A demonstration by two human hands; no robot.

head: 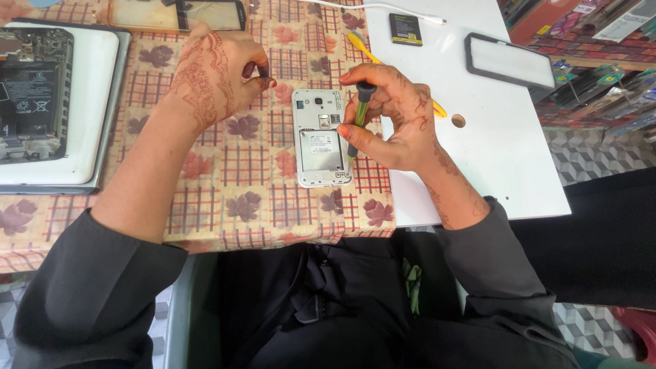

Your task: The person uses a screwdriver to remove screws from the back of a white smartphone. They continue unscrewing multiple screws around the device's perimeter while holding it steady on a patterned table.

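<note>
A white phone (320, 139) lies face down on the patterned tablecloth (239, 178) with its back cover off and its insides showing. My right hand (396, 119) grips a small screwdriver (358, 116) with a dark cap and green shaft, held upright with its tip at the phone's lower right edge. My left hand (217, 72) hovers just left of the phone's top, fingers curled together, thumb and forefinger pinched on something too small to make out.
An opened dark phone (31, 96) rests on a white tray (96, 102) at the left. On a white board (506, 150) at the right lie a black battery (405, 29), a dark-framed phone cover (509, 63) and a yellow pry tool (362, 46). A screen panel (208, 14) lies at the top.
</note>
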